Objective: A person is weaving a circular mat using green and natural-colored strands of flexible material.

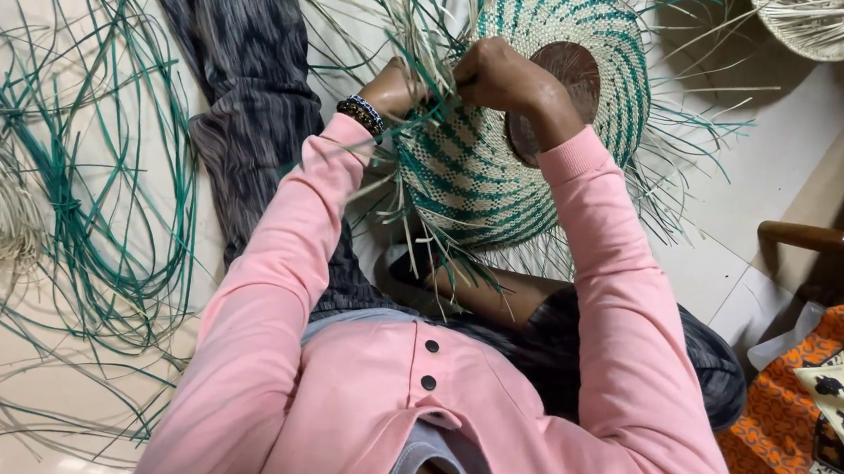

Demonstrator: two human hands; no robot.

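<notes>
View: head camera, looking down at both hands.
Workpiece: round woven basket (496, 161), cream with green bands, resting on the person's lap at centre frame; loose strip ends fan out from its rim.
Workpiece centre: brown wooden disc (570, 80), at 2 o'clock from the weave's middle, partly covered by the right wrist.
Left hand: left hand (398, 86), at 10 o'clock on the basket rim, fingers curled in among the upright strips (426, 26); most of the fingers are hidden by the strips.
Left grip state: fingers drawn in narrow; whether they pinch a strip cannot be told.
Left wrist: dark beaded bracelet (362, 114), just beside the pink sleeve cuff.
Right hand: right hand (495, 76), at 12 o'clock on the basket, just beside the left hand.
Right grip state: fist closed tight around strips at the rim; knuckles face the camera, fingertips hidden.
Hand spacing: near each other, with a few green and cream strips between them.
Surroundings, 9 o'clock: loose green and cream cane coils (67, 195) on the floor, well apart from the hands.
Surroundings, 1 o'clock: second, plain cream basket (805, 6) at the frame corner.
Surroundings, 4 o'clock: orange patterned cloth (787, 409) beside a wooden chair arm (824, 240).
</notes>
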